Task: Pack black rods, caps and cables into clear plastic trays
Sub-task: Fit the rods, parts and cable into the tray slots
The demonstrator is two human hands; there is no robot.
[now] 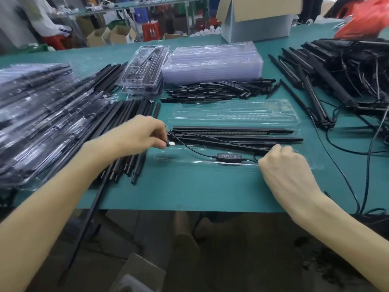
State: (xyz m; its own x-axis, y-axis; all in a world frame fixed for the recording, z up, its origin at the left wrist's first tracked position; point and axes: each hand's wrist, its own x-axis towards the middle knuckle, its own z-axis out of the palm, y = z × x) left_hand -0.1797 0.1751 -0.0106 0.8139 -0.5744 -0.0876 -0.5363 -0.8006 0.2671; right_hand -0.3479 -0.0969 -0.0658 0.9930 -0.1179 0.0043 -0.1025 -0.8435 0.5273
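Observation:
An open clear plastic tray (pixel 235 164) lies on the green table before me, its lid half (pixel 233 111) folded back. Several black rods (pixel 231 134) lie in the tray. A black cable with an inline controller (pixel 229 156) runs across the tray's near side. My left hand (pixel 140 137) pinches the cable's white USB plug (pixel 171 143) at the tray's left end. My right hand (pixel 283 165) is curled at the tray's right end and grips the cable there; the fingertips are hidden.
Packed trays (pixel 35 114) are piled at the left beside loose rods (pixel 130 127). A stack of empty trays (pixel 212 64) and a heap of short black caps (pixel 216 90) lie behind. Rods with tangled cables (pixel 345 79) fill the right. A cardboard box (pixel 259 17) stands behind.

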